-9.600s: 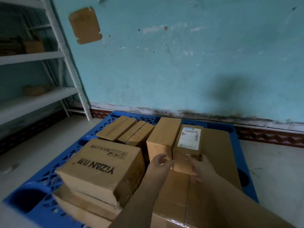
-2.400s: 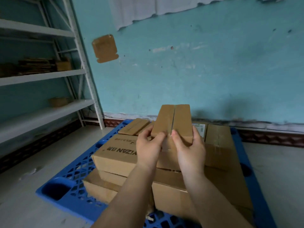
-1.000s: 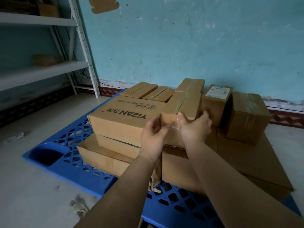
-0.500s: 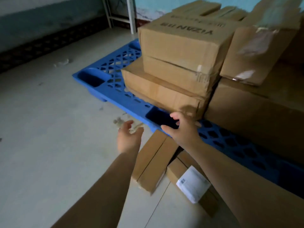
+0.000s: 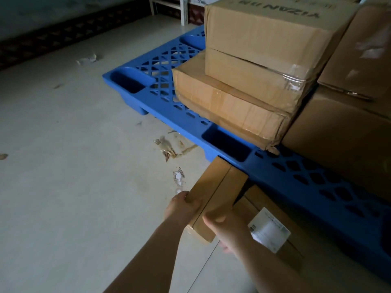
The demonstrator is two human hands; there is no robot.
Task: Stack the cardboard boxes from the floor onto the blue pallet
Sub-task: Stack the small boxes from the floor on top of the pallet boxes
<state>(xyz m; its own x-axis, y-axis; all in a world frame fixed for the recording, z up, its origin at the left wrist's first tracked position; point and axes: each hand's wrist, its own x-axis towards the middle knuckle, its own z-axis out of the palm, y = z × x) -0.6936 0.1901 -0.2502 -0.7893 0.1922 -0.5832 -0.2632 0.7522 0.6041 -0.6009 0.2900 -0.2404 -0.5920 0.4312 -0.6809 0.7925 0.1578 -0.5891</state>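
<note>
The narrow cardboard box (image 5: pixel 215 193) lies on the floor (image 5: pixel 74 187) against the blue pallet (image 5: pixel 296 176), gripped at its near end: left hand (image 5: pixel 182 208) closed round its left edge, right hand (image 5: pixel 224 227) clasping its right. Beside it lies a labelled box (image 5: pixel 273 229).

One blue pallet (image 5: pixel 213 132) carries four cardboard boxes (image 5: pixel 260 34); two more boxes (image 5: pixel 218 187) lie beside it; two hands (image 5: pixel 182 208)
</note>
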